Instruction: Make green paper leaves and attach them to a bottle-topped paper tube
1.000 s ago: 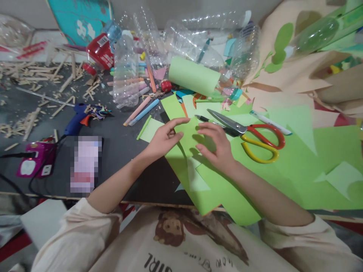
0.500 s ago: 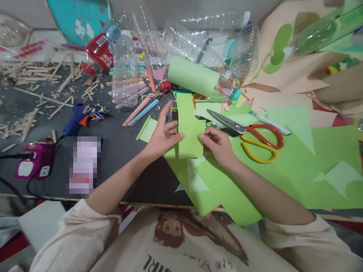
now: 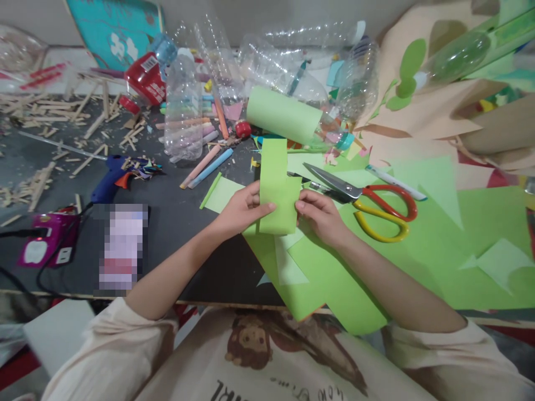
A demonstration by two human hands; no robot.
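Note:
A light green paper strip (image 3: 276, 189) stands lifted above the dark table (image 3: 175, 223), partly folded along its length. My left hand (image 3: 240, 210) pinches its left edge with thumb in front and fingers behind. My right hand (image 3: 320, 214) pinches its right edge. Both hands are closed on the strip. Beneath them lie larger green paper sheets (image 3: 376, 262). Red and yellow handled scissors (image 3: 371, 203) lie just right of my right hand, blades pointing left.
A green paper roll (image 3: 284, 116) and several clear plastic bottles (image 3: 184, 106) crowd the back. Chalk sticks (image 3: 207, 164), a blue glue gun (image 3: 111, 175), a pink power strip (image 3: 42, 245) and scattered wooden sticks (image 3: 45, 111) lie left. Beige card with green leaves (image 3: 418, 100) sits right.
The strip lay flat under both spread hands; it was lifted off the sheets and now stands upright, both hands having closed on its edges.

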